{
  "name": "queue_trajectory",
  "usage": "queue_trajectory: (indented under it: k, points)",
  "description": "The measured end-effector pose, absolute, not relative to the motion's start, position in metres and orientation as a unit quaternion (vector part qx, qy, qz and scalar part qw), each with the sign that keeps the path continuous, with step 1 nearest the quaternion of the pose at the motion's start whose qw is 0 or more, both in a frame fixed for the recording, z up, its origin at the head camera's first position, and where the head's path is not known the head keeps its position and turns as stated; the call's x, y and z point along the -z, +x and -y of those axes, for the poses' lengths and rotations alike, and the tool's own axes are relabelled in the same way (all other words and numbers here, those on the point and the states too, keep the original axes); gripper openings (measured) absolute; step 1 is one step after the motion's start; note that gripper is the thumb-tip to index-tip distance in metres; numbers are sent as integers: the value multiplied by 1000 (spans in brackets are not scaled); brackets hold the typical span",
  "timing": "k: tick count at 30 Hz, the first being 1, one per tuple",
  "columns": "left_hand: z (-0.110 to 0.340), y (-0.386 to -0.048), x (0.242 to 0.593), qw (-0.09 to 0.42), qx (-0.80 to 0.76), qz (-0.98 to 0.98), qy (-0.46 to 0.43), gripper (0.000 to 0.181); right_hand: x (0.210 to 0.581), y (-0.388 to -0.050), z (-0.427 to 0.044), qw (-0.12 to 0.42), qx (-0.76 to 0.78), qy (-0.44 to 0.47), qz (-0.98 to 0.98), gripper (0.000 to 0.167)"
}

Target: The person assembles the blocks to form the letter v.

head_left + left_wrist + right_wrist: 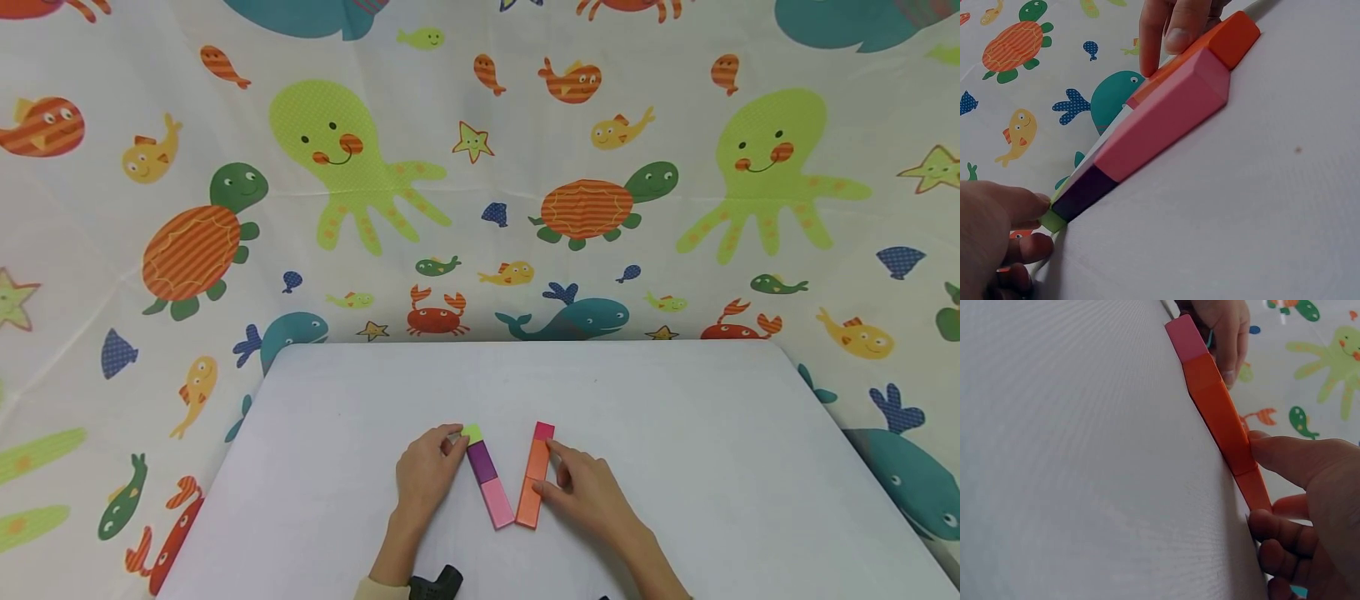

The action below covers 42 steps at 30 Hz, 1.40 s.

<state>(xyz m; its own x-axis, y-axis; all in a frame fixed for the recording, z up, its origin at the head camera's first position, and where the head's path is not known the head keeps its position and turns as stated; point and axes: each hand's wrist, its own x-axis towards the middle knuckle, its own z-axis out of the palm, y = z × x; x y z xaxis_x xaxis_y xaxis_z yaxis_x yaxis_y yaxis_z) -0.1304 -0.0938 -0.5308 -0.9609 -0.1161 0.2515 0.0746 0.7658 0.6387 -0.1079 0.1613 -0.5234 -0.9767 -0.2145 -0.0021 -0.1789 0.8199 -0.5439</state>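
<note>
Two slanting rows of coloured blocks converge toward the near side of the white table. In the left row stand a lime-green block (473,433), a purple block (482,462) and a pink block (497,503). My left hand (429,471) pinches the lime-green block at the far end. The right row has a red block (544,431) at its far end, then a far orange block (537,459) and a near orange block (528,505). My right hand (592,487) holds the far orange block, its thumb near the seam between the orange blocks. Its fingers partly hide that row in the right wrist view.
The white table (712,467) extends around the blocks on all sides. Behind it hangs a cloth (420,192) printed with sea animals. A black device (437,583) sits at my left wrist. The two rows meet or nearly meet at their near ends.
</note>
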Motion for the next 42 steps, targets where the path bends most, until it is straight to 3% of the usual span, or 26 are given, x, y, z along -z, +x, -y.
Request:
queue_trajectory:
  k: [42]
  points:
    - [95,-131,534,139,341,930,2,28,523,-106,-160,23,259,-106,-960,68]
